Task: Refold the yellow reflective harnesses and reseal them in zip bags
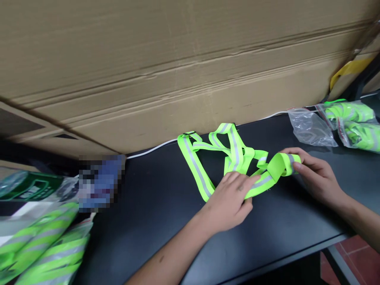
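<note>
A neon-yellow reflective harness [194, 166] with silver stripes lies spread in loops on the black table. My left hand [230, 200] rests over its near side, thumb and fingers closed on the strap. To the right, my right hand [316, 174] pinches a curled end of the same strap between thumb and fingers, lifted a little off the table. The strap twists in a loop between both hands. Part of the harness is hidden beneath my left hand.
An empty clear plastic bag [310, 126] lies at the back right beside bagged harnesses [363, 134]. More bagged harnesses [56, 253] are at the left. Cardboard [190, 79] stands along the back of the table [142, 221], with a white cable [151, 150] at its foot.
</note>
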A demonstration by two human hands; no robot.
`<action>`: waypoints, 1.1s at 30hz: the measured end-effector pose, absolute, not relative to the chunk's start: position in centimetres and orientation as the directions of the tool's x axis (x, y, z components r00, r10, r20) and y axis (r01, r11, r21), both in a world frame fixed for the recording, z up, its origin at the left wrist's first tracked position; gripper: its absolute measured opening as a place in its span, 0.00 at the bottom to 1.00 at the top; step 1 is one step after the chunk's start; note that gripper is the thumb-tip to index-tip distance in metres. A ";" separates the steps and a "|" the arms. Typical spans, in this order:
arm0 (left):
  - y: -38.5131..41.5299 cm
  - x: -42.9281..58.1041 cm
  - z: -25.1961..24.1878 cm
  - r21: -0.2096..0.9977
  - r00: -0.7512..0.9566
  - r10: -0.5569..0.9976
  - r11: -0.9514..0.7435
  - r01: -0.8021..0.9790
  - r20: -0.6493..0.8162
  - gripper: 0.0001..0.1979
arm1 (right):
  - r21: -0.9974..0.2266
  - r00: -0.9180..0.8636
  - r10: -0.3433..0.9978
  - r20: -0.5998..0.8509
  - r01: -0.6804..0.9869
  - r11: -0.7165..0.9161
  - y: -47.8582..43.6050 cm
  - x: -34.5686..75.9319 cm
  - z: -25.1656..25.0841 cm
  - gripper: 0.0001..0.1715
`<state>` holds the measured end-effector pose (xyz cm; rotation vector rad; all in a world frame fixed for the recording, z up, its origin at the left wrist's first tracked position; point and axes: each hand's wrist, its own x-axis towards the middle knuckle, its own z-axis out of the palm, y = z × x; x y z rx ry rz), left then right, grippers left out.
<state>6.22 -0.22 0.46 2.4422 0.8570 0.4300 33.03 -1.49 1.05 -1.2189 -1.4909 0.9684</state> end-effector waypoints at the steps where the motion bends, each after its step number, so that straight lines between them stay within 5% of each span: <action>1: -0.2 6.4 0.6 0.516 0.784 0.610 -0.712 0.476 0.118 0.20 | -0.974 -0.032 0.987 0.159 0.159 0.162 -1.3 32.7 1.0 0.12; 4: -0.2 6.7 0.8 0.447 0.812 0.572 -0.760 0.473 0.113 0.17 | -0.994 -0.004 0.994 0.110 -0.012 0.110 -0.5 31.3 1.1 0.14; 7: -0.3 6.7 0.8 0.442 0.796 0.593 -0.750 0.492 0.118 0.18 | -0.949 -0.079 0.955 0.287 0.114 0.295 0.1 30.1 0.7 0.09; 11: -0.1 6.4 0.8 0.449 0.790 0.599 -0.747 0.491 0.132 0.13 | -0.591 -0.511 0.635 0.579 0.273 0.759 0.9 29.6 -0.6 0.12; 15: -0.1 5.7 1.2 0.373 0.782 0.591 -0.783 0.497 0.199 0.09 | -0.351 -0.730 0.410 0.547 0.246 0.904 1.5 29.9 -1.6 0.18; 19: -1.3 4.4 1.8 0.231 0.759 0.621 -0.782 0.579 0.197 0.11 | -0.204 -0.840 0.275 0.467 0.200 0.958 1.8 30.1 -1.3 0.11; 26: -3.3 2.9 1.2 0.261 0.683 0.708 -0.704 0.661 0.180 0.09 | -0.308 -0.844 0.484 0.230 0.409 0.859 0.1 31.2 0.0 0.19; 33: -2.4 4.6 1.1 0.142 0.768 0.621 -0.784 0.605 0.158 0.10 | -0.378 -0.540 0.770 0.341 0.671 0.638 -2.1 30.3 -1.6 0.13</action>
